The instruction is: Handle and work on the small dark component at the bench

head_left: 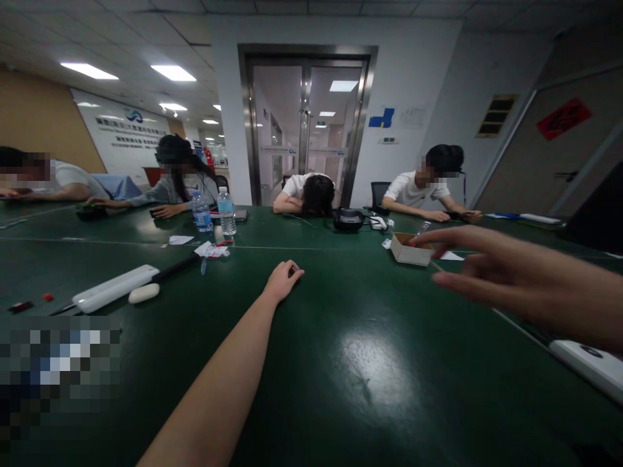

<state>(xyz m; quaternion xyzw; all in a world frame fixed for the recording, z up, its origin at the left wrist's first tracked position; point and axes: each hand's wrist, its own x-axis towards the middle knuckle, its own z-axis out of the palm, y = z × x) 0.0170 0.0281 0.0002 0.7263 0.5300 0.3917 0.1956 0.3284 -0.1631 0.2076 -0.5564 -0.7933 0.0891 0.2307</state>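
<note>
My left hand (282,280) rests on the dark green table (311,363) with its fingers curled in. A small dark thing shows between thumb and fingers; its kind cannot be made out. At the right, my right hand (479,269) hangs over the table, somewhat blurred, thumb and forefinger apart with nothing visible between them. Just beyond its fingertips stands a small open cardboard box (410,255). Something reddish and a clear, slender item poke up inside the box, partly hidden by the forefinger.
Two water bottles (226,213), paper scraps (212,250), a white bar-shaped device (117,287) and a white oval case (145,293) lie to the left. A black headset (348,219) sits farther back. Another white device (591,363) is at right. Several people sit around the table.
</note>
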